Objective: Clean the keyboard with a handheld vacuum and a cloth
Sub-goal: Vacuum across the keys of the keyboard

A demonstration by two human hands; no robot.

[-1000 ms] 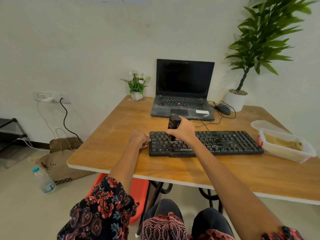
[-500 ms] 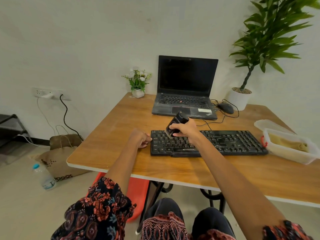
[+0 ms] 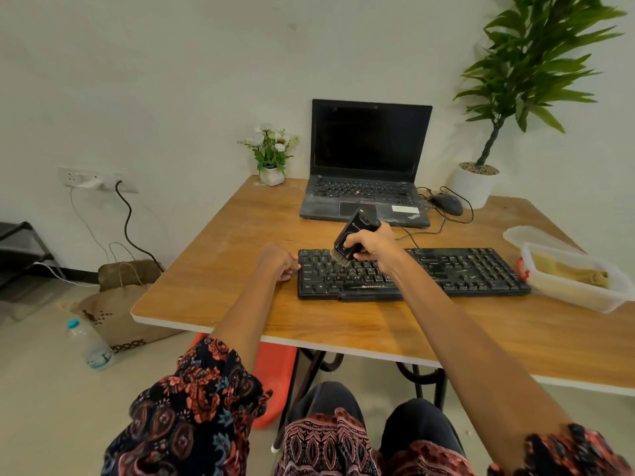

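A black keyboard (image 3: 457, 269) lies across the wooden table (image 3: 343, 317). My right hand (image 3: 372, 243) grips a small black handheld vacuum (image 3: 354, 231), tilted, with its brush tip on the upper left keys. My left hand (image 3: 279, 262) rests on the table against the keyboard's left edge, fingers curled, steadying it. A tan cloth (image 3: 570, 271) lies inside a clear plastic box (image 3: 584, 297) to the right of the keyboard.
An open laptop (image 3: 367, 166) stands behind the keyboard, with a mouse (image 3: 446, 204) and cables to its right. A small flower pot (image 3: 271, 156) and a large potted plant (image 3: 476, 180) stand at the back. The box's lid (image 3: 525, 235) lies behind the box.
My right hand has tilted the vacuum from upright to slanted and shifted its brush tip toward the keyboard's upper left keys. My left hand has stayed at the keyboard's edge.
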